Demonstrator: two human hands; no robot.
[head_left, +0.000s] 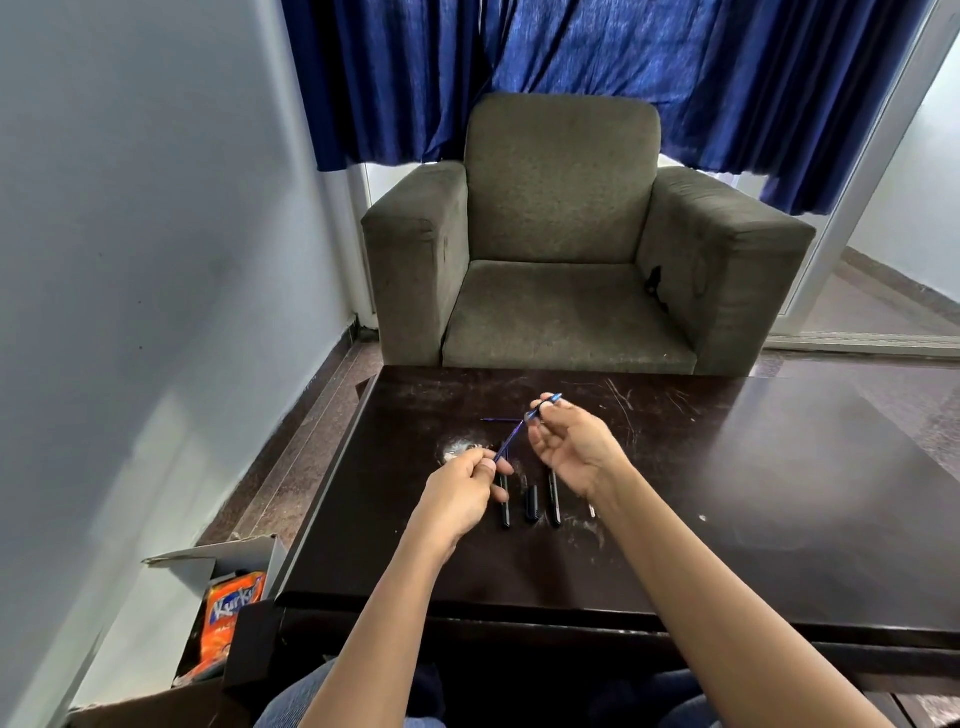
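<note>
Above a dark wooden table, my left hand pinches the lower end of a thin blue pen refill. My right hand pinches a bluish pen part at the refill's upper end; whether the two pieces are joined I cannot tell. Under my hands lie a black pen barrel, a short black cap and another dark pen barrel. A second thin blue refill lies flat further back. A small light piece shows beside my right wrist.
A grey-green armchair stands right behind the table, under blue curtains. At the lower left, an open cardboard box holds an orange snack packet. The wall is close on the left. White scuffs mark the tabletop.
</note>
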